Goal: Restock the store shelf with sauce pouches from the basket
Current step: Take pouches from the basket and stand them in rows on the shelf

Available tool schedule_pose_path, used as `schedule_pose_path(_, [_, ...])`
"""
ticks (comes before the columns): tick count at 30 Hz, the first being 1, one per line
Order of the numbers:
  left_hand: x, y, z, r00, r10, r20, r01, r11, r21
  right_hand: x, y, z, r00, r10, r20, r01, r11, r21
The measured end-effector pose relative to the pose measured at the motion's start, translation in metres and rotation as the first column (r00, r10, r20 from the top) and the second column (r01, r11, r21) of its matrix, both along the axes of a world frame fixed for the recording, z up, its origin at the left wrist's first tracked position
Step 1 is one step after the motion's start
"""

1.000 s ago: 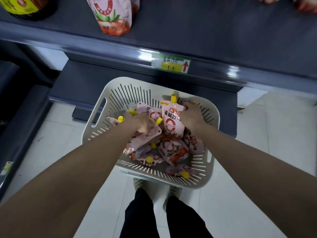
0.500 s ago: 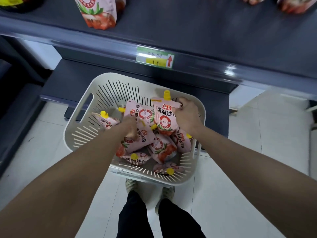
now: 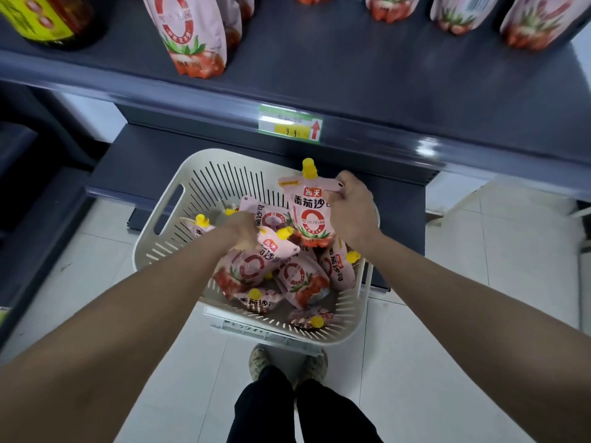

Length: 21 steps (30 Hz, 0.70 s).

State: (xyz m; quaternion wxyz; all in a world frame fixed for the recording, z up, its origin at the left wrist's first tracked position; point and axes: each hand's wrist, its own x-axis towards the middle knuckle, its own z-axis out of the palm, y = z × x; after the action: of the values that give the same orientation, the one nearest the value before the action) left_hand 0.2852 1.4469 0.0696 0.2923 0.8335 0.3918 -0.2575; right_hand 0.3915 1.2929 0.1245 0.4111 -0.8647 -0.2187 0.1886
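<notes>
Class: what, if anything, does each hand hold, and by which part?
The right hand pinches the upright pouch by its top corner. The left hand grips a second pouch near its capped top.

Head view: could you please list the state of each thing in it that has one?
Right hand: grips upright pouch by its top corner.
Upright pouch: capped, held upright over the basket.
Left hand: grips tilted pouch.
Tilted pouch: capped, lying on the pile.
Basket: holding loose pouches.
Shelf pouches: standing upright.

basket is showing matt plastic | sauce pouches are shining as glossy film | shelf is showing smooth painted metal | floor tiles are gleaming, smooth
</notes>
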Motion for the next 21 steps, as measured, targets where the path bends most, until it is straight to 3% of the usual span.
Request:
schedule_pose_path(4, [-0.002, 0.014, 0.035, 0.992, 0.013, 0.123, -0.011, 1.000, -0.023, 0.000, 0.011, 0.031, 0.998, -0.059, 0.018, 0.056, 0.989, 0.139])
schedule_pose_path(11, [0.002, 0.044, 0.124, 0.917, 0.129, 0.377, -0.093, 0.989, -0.112, 0.021, 0.029, 0.111, 0.961, -0.169, 0.217, 0.092, 0.942, 0.322])
schedule_pose_path(17, [0.024, 0.066, 0.203, 0.785, 0.178, 0.594, -0.095, 0.981, -0.168, 0.054, 0.043, 0.166, 0.944, -0.235, 0.230, 0.098, 0.869, 0.485])
schedule_pose_path(21, [0.048, 0.068, 0.246, 0.670, 0.233, 0.705, -0.135, 0.972, -0.193, 0.081, 0.052, 0.200, 0.935, -0.225, 0.273, 0.063, 0.866, 0.496])
